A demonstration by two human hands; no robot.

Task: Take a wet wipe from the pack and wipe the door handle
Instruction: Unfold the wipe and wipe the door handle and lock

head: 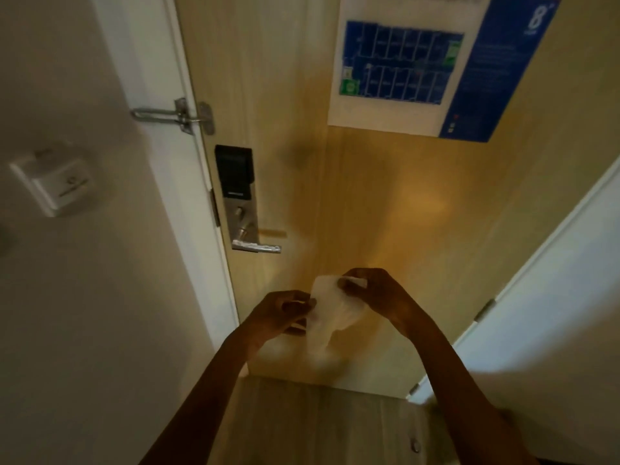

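A white wet wipe (330, 310) hangs spread between both hands in front of the wooden door (385, 203). My left hand (281, 312) pinches its left edge and my right hand (370, 288) pinches its upper right corner. The silver lever door handle (258, 246) sticks out from the lock plate, up and to the left of the hands and apart from them. No wipe pack is in view.
A black electronic lock unit (234, 171) sits above the handle. A metal swing latch (174, 115) bridges the white frame and door. A card-switch box (53, 182) is on the left wall. An evacuation plan poster (419, 65) hangs on the door. A white door (553, 313) stands right.
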